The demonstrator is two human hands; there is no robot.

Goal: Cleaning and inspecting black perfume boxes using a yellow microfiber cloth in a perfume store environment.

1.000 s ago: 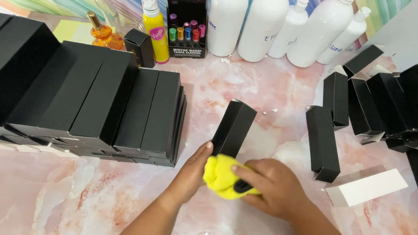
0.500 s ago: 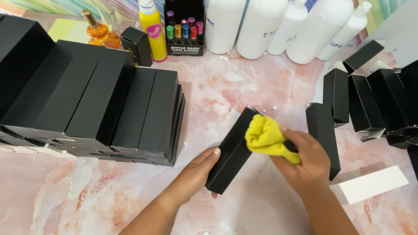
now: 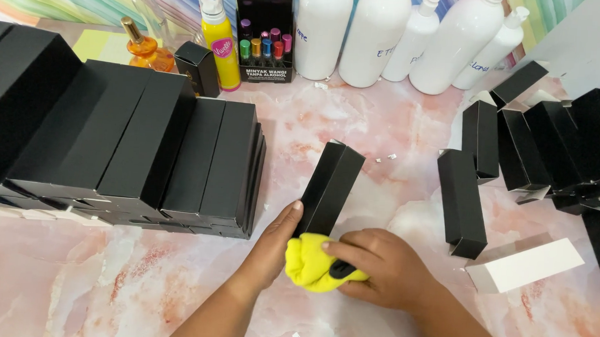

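**Cloth back at the near end of the box**

The right hand has brought the yellow cloth down from the far end of the black box, where it was half a second ago, to the near end. That reads as a wiping stroke along the box's length. Its fingers are curled and pressed together over the cloth (something dark shows under them, hard to name). The left hand steadies the box, fingers together and thumb up along its left edge. The box lies tilted on the pink marble table, between the row of black boxes at left and more boxes at right. Its near end is hidden by the cloth; both forearms are cut off by the frame.
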